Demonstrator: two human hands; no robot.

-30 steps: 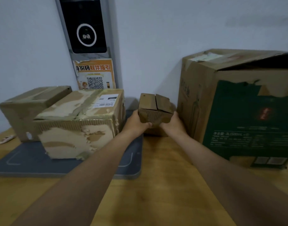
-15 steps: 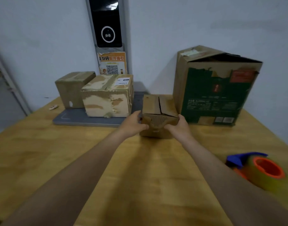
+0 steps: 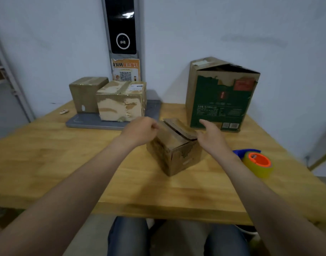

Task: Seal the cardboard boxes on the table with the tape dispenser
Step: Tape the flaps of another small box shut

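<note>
A small box (image 3: 174,148) sits mid-worktop (image 3: 66,163), its flaps unsealed. The left hand (image 3: 140,130) curls at its left flap, grip unclear in the blur; the right hand (image 3: 211,134) spreads loose fingers beside it. The tape dispenser (image 3: 256,161) lies to the right.

Wooden table (image 3: 47,154): bare board along the near edge and across the left half, open to approach. Small cardboard box (image 3: 174,150) stands mid-table, corner-on, with the left hand (image 3: 140,131) and right hand (image 3: 212,134) closing both flanks. Tape dispenser (image 3: 257,162) lies to its right, a bare strip between them. Tall green box (image 3: 221,100) blocks the rear right. Taped box (image 3: 121,102) and brown box (image 3: 85,93), side by side on a grey mat (image 3: 88,120), block the rear left. A bare lane runs between mat and tall green box.
</note>
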